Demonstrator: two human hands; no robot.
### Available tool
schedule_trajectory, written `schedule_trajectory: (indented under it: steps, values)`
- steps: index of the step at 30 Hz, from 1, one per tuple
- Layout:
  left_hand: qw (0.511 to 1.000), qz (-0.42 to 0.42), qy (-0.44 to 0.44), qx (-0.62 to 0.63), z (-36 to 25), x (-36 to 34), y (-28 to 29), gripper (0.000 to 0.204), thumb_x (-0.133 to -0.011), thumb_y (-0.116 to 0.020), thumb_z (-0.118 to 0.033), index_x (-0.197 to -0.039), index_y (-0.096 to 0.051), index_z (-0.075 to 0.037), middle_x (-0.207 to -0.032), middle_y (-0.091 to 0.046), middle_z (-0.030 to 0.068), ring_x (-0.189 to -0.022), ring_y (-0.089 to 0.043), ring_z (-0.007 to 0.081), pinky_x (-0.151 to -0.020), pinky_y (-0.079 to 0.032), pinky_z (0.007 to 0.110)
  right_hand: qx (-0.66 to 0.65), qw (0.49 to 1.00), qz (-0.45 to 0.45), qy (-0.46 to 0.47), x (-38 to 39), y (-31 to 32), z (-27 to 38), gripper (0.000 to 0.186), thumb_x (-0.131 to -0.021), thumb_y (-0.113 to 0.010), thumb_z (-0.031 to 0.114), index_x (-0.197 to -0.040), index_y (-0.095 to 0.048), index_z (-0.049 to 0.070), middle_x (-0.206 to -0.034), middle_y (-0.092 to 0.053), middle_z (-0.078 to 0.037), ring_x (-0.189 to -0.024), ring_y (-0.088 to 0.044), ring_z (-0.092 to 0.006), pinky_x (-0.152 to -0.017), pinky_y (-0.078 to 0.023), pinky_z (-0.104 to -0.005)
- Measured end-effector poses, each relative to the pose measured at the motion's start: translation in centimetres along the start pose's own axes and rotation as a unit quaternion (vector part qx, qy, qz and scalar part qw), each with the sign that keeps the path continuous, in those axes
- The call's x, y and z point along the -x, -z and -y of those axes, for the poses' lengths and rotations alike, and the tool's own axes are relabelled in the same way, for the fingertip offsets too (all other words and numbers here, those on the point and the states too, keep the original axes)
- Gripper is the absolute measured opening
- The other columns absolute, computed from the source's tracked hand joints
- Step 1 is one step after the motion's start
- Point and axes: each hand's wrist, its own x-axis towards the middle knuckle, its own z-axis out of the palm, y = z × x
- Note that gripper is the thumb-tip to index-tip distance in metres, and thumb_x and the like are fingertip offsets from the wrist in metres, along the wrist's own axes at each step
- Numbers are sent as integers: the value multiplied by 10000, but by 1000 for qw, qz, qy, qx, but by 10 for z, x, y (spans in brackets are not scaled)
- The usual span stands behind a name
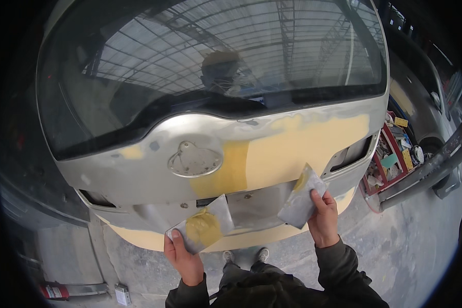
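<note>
My left hand (185, 259) grips a flat grey plate by its lower left edge, thumb on top. A mound of yellow body filler (203, 228) lies on that plate. In my right hand (323, 218) is a grey filler spreader (297, 203), pinched between thumb and fingers, with a yellow smear near its upper edge. Both are held apart, in front of a silver car tailgate (118, 177). Pale yellow filler (303, 149) covers much of the tailgate's right side. A darker yellow strip (233, 167) borders it beside the oval badge recess (195, 158).
Above the panel is the dark rear window (154, 77), reflecting roof beams. A red cart (393, 154) with cans and tools stands at the right, beside a loose bumper (421, 174) and another car (413, 82). A small metal can (122, 295) sits on the floor, lower left.
</note>
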Motion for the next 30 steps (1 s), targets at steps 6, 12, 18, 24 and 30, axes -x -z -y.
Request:
schedule_trajectory:
  steps: [6,12,18,24,30]
  values:
    - [999,47,1,3,-4,-15,12,269,-1120,-519,-258,-1169,-620,-14,-1105,-682,56,-1013,-642,134,-928,-518,302,570,634,147,501,-19,-47,23,376,-823,-656,-80,-1173,-750,21,-1185,-763,-79,-1056,-716,-255,-880,-526,-365]
    - [998,66,12,3,-6,-33,11,268,-1118,-513,-248,-1183,-612,-7,-1112,-679,64,-1015,-640,144,-934,-515,305,614,493,145,600,-43,-96,25,466,-758,-655,6,-1205,-758,83,-1283,-736,-35,-1166,-670,-219,-923,-483,-364]
    - [997,77,14,6,-7,-48,15,265,-1118,-510,-247,-1179,-609,-8,-1112,-675,65,-1025,-634,145,-938,-508,306,620,460,136,621,-61,-121,24,435,-787,-660,35,-1207,-760,90,-1293,-735,-32,-1172,-669,-217,-932,-482,-366]
    - [998,60,10,-9,-7,-57,10,301,-1109,-517,-272,-1175,-597,10,-1100,-687,84,-1004,-637,153,-908,-516,312,613,460,139,627,-76,-123,18,421,-793,-662,43,-1200,-762,85,-1277,-744,-44,-1173,-682,-229,-949,-505,-373]
    - [996,82,16,-31,-6,-64,6,304,-1115,-496,-263,-1167,-599,18,-1091,-683,82,-984,-630,146,-898,-505,297,626,448,146,621,-67,-116,9,412,-801,-661,86,-1203,-754,87,-1289,-733,-41,-1186,-677,-213,-961,-510,-356]
